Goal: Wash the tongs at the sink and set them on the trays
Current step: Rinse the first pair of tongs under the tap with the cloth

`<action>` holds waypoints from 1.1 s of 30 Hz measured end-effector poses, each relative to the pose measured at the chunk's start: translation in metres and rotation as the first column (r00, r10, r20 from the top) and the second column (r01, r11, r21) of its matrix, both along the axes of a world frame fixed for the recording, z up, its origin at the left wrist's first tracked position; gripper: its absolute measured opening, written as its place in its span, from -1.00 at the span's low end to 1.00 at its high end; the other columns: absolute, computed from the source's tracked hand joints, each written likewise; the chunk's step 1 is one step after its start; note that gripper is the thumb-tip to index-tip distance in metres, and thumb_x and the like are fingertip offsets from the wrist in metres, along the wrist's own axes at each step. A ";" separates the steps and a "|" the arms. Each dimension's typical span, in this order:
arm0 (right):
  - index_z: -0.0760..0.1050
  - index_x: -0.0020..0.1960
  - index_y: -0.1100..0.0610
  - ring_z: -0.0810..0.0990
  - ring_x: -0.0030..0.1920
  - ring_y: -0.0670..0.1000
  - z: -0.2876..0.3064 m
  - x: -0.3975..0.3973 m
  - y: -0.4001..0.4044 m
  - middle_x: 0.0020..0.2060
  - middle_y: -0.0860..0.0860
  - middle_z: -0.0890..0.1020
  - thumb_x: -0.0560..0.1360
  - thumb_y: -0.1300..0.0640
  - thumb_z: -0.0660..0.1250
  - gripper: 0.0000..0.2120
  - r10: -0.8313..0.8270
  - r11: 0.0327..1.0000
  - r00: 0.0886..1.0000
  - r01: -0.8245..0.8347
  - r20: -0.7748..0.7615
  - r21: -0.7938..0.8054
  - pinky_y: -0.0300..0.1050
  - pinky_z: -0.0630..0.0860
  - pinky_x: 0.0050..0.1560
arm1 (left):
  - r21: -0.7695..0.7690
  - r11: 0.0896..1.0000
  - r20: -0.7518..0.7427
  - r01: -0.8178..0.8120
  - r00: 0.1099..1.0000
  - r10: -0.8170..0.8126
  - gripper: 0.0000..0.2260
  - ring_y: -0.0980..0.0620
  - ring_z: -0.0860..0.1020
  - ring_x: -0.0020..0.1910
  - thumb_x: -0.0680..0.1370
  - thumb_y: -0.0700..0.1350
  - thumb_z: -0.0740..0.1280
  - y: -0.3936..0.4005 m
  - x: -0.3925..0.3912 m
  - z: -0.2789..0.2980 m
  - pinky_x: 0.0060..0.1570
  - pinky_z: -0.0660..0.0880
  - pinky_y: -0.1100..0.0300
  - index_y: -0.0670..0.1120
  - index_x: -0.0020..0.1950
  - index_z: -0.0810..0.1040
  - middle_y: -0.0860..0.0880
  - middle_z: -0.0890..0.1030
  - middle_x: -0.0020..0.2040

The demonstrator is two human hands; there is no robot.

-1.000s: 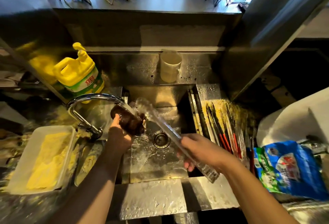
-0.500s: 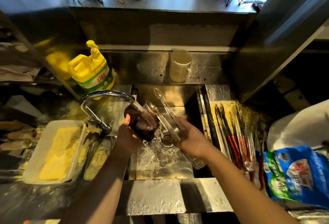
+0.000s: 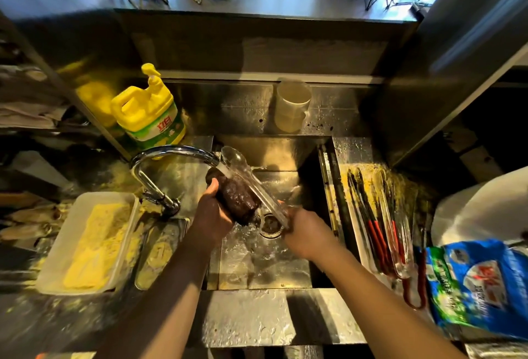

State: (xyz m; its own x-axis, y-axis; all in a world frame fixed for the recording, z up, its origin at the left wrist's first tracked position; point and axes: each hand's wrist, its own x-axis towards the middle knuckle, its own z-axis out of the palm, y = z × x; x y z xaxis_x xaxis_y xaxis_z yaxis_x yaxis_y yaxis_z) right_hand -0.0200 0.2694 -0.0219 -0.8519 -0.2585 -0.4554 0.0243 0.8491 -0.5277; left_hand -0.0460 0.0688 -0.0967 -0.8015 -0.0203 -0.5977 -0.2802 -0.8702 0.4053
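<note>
Taking the drain point(image 3: 270, 226) at the bottom of the sink point(image 3: 265, 267) as the landmark, and starting well to its left: a white tub point(image 3: 85, 241) of yellow stuff sits on the counter, with the yellow detergent jug point(image 3: 150, 114) standing behind it. Nearer the drain, the tap point(image 3: 171, 156) arches over the basin and its stream falls just behind and left of the drain.

The left hand point(image 3: 213, 216), just left of the drain, grips a dark wet scouring pad point(image 3: 237, 198) with the fingers curled round it. The pad presses against the clear plastic tongs point(image 3: 251, 181), which slant from their spoon-shaped tips under the spout down to the right hand point(image 3: 307, 237), just right of the drain. That hand clamps the handle end in a closed fist. The two hands are near each other but not touching.

The step in hand looks like scrubbing under running water. To do it well, I would keep the right hand's hold firm at the handle end, since wet plastic slips, and run the pad the full length of both arms, inside faces too. Turning the tongs so the stream reaches the tips should carry the suds off.

Well right of the drain, the tray point(image 3: 345, 187) beside the basin already holds other tongs point(image 3: 380, 233), some red-handled; a blue packet point(image 3: 480, 281) lies beyond. The clean pair belongs there, laid alongside those tongs rather than across them.
</note>
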 end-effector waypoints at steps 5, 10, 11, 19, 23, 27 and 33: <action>0.57 0.08 0.08 0.63 -0.26 0.01 -0.002 0.012 -0.006 -0.29 0.02 0.61 0.39 0.25 0.32 -0.72 0.021 0.997 0.993 -0.013 0.113 -0.069 -0.01 0.66 -0.19 | -0.241 0.968 0.149 0.068 0.988 -0.032 -0.59 -0.19 0.61 0.12 0.62 0.13 0.26 0.004 -0.026 0.018 0.28 0.47 -0.21 -0.20 0.20 0.58 -0.22 0.64 0.10; 0.56 0.06 0.05 0.65 -0.29 0.02 -0.001 0.015 -0.007 -0.30 0.01 0.63 0.40 0.24 0.30 -0.74 -0.006 0.994 0.983 0.027 0.185 -0.107 -0.07 0.60 -0.33 | -0.415 0.847 0.315 0.332 0.926 -0.209 -0.72 -0.13 0.65 -0.13 0.64 0.06 0.26 0.011 -0.035 0.015 -0.04 0.63 -0.05 -0.16 0.02 0.54 -0.20 0.57 -0.07; 0.56 -0.01 0.07 0.64 -0.29 0.04 0.000 0.012 -0.008 -0.31 0.03 0.62 0.42 0.25 0.30 -0.81 -0.026 0.994 0.981 0.045 0.192 -0.099 -0.03 0.62 -0.30 | -0.405 0.839 0.352 0.362 0.909 -0.222 -0.71 -0.15 0.66 -0.04 0.62 0.08 0.29 0.017 -0.034 0.012 0.06 0.62 -0.16 -0.16 0.08 0.53 -0.21 0.59 0.00; 0.47 0.13 0.27 0.67 -0.29 0.07 0.005 0.010 -0.024 -0.26 0.14 0.62 0.49 0.29 0.26 -0.78 -0.012 0.991 0.953 0.052 0.303 -0.124 0.00 0.68 -0.25 | -0.556 0.735 0.460 0.387 0.880 -0.116 -0.63 -0.20 0.65 -0.15 0.58 0.08 0.36 0.005 -0.043 0.008 -0.22 0.64 -0.15 -0.17 0.23 0.54 -0.25 0.62 -0.02; 0.45 0.07 0.22 0.57 -0.47 -0.07 0.009 0.014 -0.029 -0.32 0.08 0.57 0.51 0.34 0.23 -0.85 -0.017 0.973 0.940 0.093 0.340 -0.210 -0.13 0.61 -0.40 | -0.510 0.774 0.442 0.376 0.886 -0.139 -0.66 -0.22 0.60 0.07 0.61 0.04 0.34 0.007 -0.049 0.007 0.12 0.55 -0.17 -0.22 0.20 0.55 -0.32 0.57 0.28; 0.39 0.00 0.17 0.56 -0.41 0.01 0.011 0.013 -0.027 -0.27 0.13 0.58 0.53 0.33 0.22 -0.90 -0.060 0.965 0.934 0.145 0.353 -0.219 -0.02 0.61 -0.29 | -0.439 0.799 0.430 0.411 0.877 -0.215 -0.54 -0.28 0.53 0.31 0.66 0.05 0.23 0.021 -0.042 0.012 0.19 0.49 -0.14 -0.23 0.44 0.43 -0.27 0.54 0.24; 0.38 -0.01 0.19 0.53 -0.43 -0.01 0.013 0.015 -0.021 -0.29 0.11 0.54 0.54 0.34 0.21 -0.91 -0.085 0.954 0.920 0.187 0.382 -0.236 -0.10 0.57 -0.38 | -0.452 0.830 0.401 0.327 0.906 -0.139 -0.83 -0.27 0.61 0.04 0.66 -0.04 0.25 0.025 -0.043 0.004 0.05 0.55 -0.17 -0.15 0.06 0.47 -0.28 0.54 0.10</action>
State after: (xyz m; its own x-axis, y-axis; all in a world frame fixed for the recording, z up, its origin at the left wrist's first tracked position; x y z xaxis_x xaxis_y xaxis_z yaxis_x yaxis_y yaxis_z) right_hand -0.0050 0.2482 -0.0093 -0.6754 -0.3054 -0.6713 0.3624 0.6552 -0.6628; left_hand -0.0892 0.0938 -0.0923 -0.5712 -0.2284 -0.7884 -0.6478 -0.4644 0.6039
